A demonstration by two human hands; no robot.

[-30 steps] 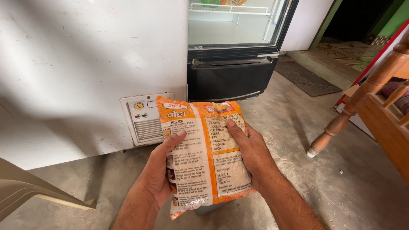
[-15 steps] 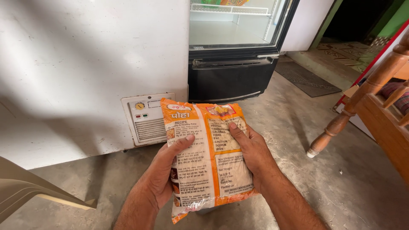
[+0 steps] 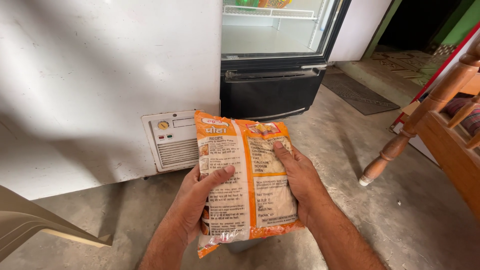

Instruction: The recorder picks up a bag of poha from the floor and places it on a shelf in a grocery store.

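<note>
I hold an orange and clear plastic food packet (image 3: 247, 187) upright in front of me, its printed back side facing me, pale flakes showing through the clear panels. My left hand (image 3: 197, 202) grips its left edge, thumb across the front. My right hand (image 3: 297, 177) grips the right edge, thumb lying on the printed panel. Both forearms rise from the bottom of the view.
A white chest freezer (image 3: 100, 85) with a vent panel (image 3: 172, 140) stands at left. Behind the packet stands a glass-door cooler (image 3: 275, 55) with a black base. A wooden chair leg (image 3: 415, 125) slants at right. A beige chair edge (image 3: 30, 225) is at lower left. Concrete floor (image 3: 380, 200).
The packet has risen slightly and shifted a little right in my hands; my left thumb has slid further onto its front. The grip is otherwise the same.
</note>
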